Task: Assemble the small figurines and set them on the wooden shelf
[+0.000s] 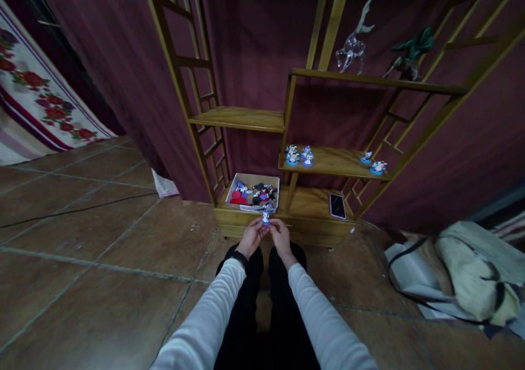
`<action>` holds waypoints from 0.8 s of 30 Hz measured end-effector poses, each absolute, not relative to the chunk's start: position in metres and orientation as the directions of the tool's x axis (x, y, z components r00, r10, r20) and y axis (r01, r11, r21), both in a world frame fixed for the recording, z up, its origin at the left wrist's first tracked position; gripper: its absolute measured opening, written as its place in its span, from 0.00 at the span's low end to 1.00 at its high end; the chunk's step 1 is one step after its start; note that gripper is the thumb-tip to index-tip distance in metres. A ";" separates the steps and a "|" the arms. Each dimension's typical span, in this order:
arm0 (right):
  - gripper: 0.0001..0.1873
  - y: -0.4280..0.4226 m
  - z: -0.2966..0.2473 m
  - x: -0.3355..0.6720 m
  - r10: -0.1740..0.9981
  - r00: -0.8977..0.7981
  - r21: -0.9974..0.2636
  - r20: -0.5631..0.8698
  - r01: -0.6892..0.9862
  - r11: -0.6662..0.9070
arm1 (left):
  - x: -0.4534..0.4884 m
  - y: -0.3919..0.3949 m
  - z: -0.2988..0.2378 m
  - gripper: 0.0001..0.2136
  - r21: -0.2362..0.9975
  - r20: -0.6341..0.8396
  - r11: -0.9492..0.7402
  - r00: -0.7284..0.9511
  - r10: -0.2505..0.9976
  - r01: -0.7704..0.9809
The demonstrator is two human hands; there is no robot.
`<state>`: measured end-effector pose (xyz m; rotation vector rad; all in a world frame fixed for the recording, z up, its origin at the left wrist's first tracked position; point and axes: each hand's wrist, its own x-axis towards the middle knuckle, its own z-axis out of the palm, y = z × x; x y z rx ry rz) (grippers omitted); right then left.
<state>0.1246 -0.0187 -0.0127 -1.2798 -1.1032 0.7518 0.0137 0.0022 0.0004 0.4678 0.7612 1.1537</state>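
a toy (266,218) is being pinched by fingers (258,225) of both hands (251,238) (281,236); six (308,160) are being displayed on the shelf (334,162), others left in box (266,180).

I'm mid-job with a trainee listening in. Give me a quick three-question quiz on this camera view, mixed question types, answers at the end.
1. Open question: What do the left hand and right hand hold between them?

2. True or false: The phone lies inside the box of toys.

3. Multiple choice: Which wrist wears the dark band?
A) Left
B) Right
C) Both

Key:
1. A small toy figure.
2. False: the phone lies on the bottom shelf, to the right of the box.
3. A.
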 end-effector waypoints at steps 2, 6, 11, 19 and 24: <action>0.10 -0.020 -0.011 0.124 0.919 0.335 -0.976 0.209 0.130 0.175 | 0.014 0.004 -0.001 0.06 0.674 -0.305 0.350 0.187 0.934 -0.651; 0.11 -0.025 -0.005 0.124 0.922 0.335 -0.980 0.195 0.104 0.169 | 0.015 0.006 -0.002 0.06 0.636 -0.330 0.368 0.193 0.924 -0.678; 0.12 -0.024 -0.005 0.123 0.919 0.344 -0.980 0.194 0.107 0.167 | 0.014 0.005 0.003 0.07 0.601 -0.354 0.397 0.215 0.910 -0.694; 0.12 -0.018 -0.009 0.128 0.928 0.331 -0.985 0.174 0.078 0.156 | 0.014 0.003 0.005 0.07 0.596 -0.378 0.413 0.214 0.901 -0.689; 0.12 -0.015 -0.011 0.127 0.939 0.287 -0.982 0.187 0.063 0.177 | 0.017 0.004 0.005 0.05 0.601 -0.391 0.446 0.243 0.888 -0.664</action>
